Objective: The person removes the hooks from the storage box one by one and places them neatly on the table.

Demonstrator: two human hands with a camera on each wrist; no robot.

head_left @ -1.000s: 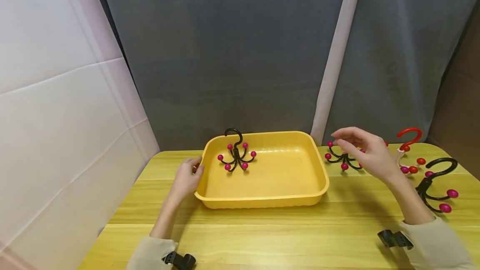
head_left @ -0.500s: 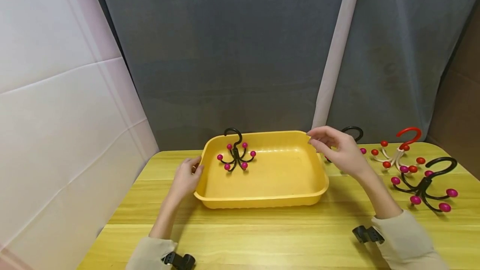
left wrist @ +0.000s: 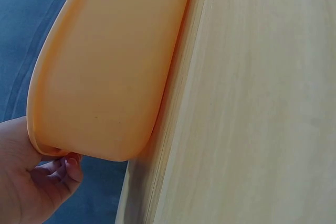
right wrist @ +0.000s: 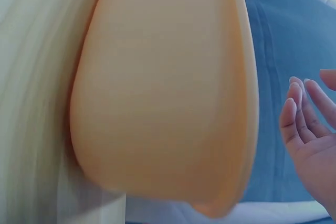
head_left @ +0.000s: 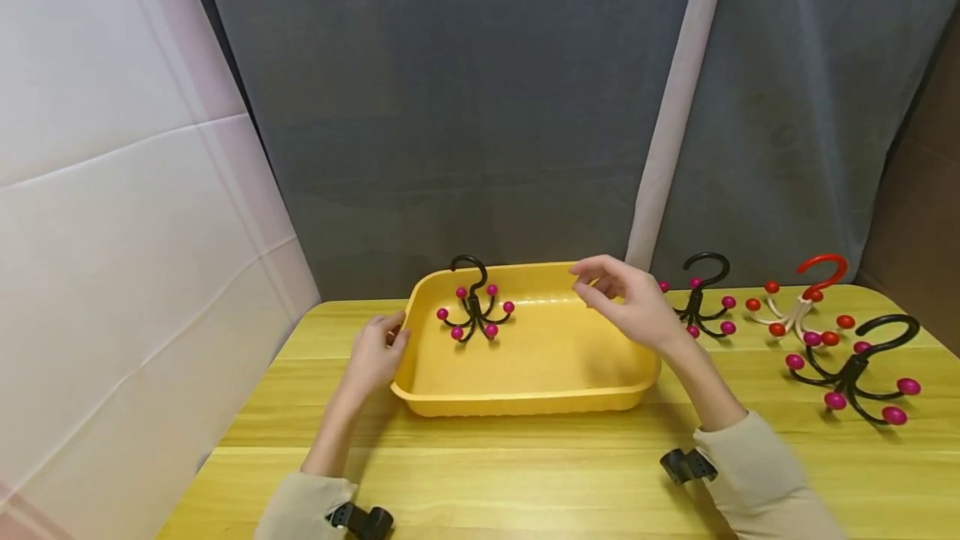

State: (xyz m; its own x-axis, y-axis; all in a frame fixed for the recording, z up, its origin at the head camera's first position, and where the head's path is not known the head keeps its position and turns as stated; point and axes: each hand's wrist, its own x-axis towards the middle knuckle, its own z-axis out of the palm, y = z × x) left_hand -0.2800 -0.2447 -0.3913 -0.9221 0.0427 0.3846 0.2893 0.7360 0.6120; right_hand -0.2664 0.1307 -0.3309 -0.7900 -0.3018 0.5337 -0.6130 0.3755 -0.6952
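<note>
A shallow yellow plastic tray [head_left: 525, 397] lies on the table. My left hand [head_left: 372, 352] grips its left rim, fingers and thumb curled about the edge; the left wrist view shows the same hand [left wrist: 39, 177] at the tray's corner. Inside the tray's left part stands a black multi-arm hanging hook [head_left: 474, 311] with magenta ball tips. Above the tray's right side hovers my right hand [head_left: 626, 298], its fingers loosely bent and holding nothing. In the right wrist view, that hand [right wrist: 315, 124] is apart from the tray wall.
To the right on the wooden table [head_left: 480, 473] stand more hooks: a black one [head_left: 697, 302] partly behind my right hand, a white one with a red hook [head_left: 798, 311], and a nearer black one [head_left: 851, 369]. A grey curtain [head_left: 480, 123] hangs behind.
My right hand has moved left from near the loose hooks to over the tray's right side, uncovering the hooks on the right. The left hand and tray have stayed put.
</note>
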